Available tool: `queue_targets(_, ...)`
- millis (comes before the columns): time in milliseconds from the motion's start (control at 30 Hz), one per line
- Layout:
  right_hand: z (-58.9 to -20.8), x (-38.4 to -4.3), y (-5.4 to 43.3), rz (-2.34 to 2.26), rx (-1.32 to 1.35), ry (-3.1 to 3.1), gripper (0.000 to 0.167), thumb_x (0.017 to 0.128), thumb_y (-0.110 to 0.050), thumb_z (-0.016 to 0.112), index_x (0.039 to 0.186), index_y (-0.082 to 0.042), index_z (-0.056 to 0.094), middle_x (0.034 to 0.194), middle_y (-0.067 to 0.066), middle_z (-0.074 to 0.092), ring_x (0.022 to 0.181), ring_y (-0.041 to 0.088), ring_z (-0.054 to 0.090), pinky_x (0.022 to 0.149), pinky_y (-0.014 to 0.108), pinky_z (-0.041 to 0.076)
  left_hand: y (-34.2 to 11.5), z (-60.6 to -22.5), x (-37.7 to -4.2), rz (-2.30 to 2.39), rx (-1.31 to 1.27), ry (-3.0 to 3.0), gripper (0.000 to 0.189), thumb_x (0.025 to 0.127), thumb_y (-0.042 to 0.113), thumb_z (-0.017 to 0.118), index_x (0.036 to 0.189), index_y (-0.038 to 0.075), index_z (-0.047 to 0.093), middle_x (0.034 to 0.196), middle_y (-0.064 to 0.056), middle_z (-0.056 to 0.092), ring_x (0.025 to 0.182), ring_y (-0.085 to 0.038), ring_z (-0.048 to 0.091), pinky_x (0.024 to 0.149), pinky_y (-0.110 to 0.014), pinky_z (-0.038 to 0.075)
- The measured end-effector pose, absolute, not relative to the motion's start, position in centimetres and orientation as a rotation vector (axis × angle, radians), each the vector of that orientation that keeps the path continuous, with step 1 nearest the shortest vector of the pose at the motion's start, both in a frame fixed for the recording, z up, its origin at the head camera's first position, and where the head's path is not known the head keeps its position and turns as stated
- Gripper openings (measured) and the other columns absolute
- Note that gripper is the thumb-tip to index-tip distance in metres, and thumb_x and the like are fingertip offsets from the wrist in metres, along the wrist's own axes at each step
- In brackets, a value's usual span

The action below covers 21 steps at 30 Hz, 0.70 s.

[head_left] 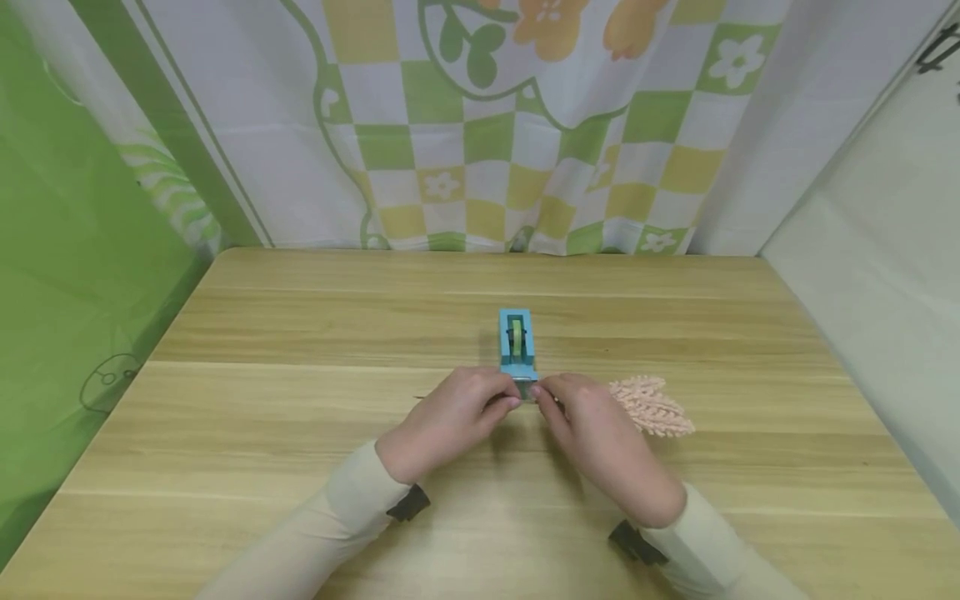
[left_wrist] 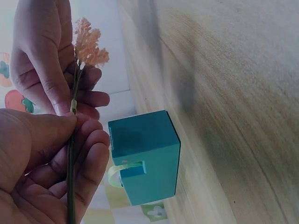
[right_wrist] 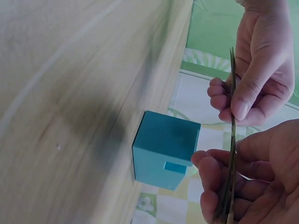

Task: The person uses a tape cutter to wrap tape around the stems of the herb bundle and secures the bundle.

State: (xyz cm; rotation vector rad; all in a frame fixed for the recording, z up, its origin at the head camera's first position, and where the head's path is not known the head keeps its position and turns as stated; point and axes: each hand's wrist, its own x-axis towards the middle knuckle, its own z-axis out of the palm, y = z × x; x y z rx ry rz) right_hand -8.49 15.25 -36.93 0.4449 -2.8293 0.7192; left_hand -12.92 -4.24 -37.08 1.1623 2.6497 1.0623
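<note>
My left hand pinches a thin bundle of green stems between thumb and fingers. Close beside it, my right hand pinches the same bundle nearer the blossoms. Peach-pink flower sprays stick out beyond the right hand. A short yellowish band of tape sits around the stems where the thumbs meet. Just past the fingertips stands a blue tape dispenser, its light-green tape roll facing up in the head view. The hands partly cover its front end.
All this is at the middle of a wood-grain table. A checked, flowered curtain hangs behind the back edge. Green cloth is on the left, a pale wall on the right.
</note>
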Motion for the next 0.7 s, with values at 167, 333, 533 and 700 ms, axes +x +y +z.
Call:
queue_targets(167,-36.61,-8.54,15.62,0.809,0.447,-2.848,0.017,0.105,-0.010,0.062,0.116,-0.005,0.072,0.099,0.008,0.078,0.077,0.010,0.065,0.066,0.026,0.055,-4.37,-37.24,-12.89,1.077,1.153,2.650,0.011,0.101,0.009,0.068,0.100,0.003,0.077,0.093,-0.004,0.075,0.081,-0.010,0.063,0.076,-0.024,0.057)
queue_targets(333,-36.72,-8.55,15.87,0.816,0.560,-2.809,0.012,0.102,-0.009,0.066,0.111,-0.008,0.074,0.101,0.005,0.078,0.086,0.012,0.070,0.074,0.031,0.061,-4.44,-37.23,-12.87,1.108,1.146,2.623,0.010,0.101,0.007,0.067,0.101,0.002,0.076,0.094,-0.008,0.076,0.079,-0.010,0.060,0.074,-0.022,0.054)
queue_targets(533,-36.98,-8.55,16.00,0.733,0.672,-2.788,0.009,0.101,-0.011,0.069,0.106,-0.010,0.077,0.095,-0.001,0.075,0.082,0.006,0.064,0.073,0.026,0.058,-4.47,-37.23,-12.83,1.106,1.127,2.629,0.010,0.101,0.007,0.067,0.100,0.002,0.076,0.096,-0.008,0.077,0.081,-0.011,0.062,0.075,-0.024,0.055)
queue_targets(700,-37.10,-8.72,16.14,0.707,0.743,-2.787,0.011,0.101,-0.011,0.068,0.106,-0.009,0.077,0.091,-0.003,0.071,0.078,0.003,0.059,0.070,0.022,0.056,-4.54,-37.46,-12.78,1.105,1.131,2.638,0.009,0.101,0.007,0.067,0.100,0.002,0.075,0.095,-0.007,0.076,0.081,-0.012,0.062,0.075,-0.024,0.054)
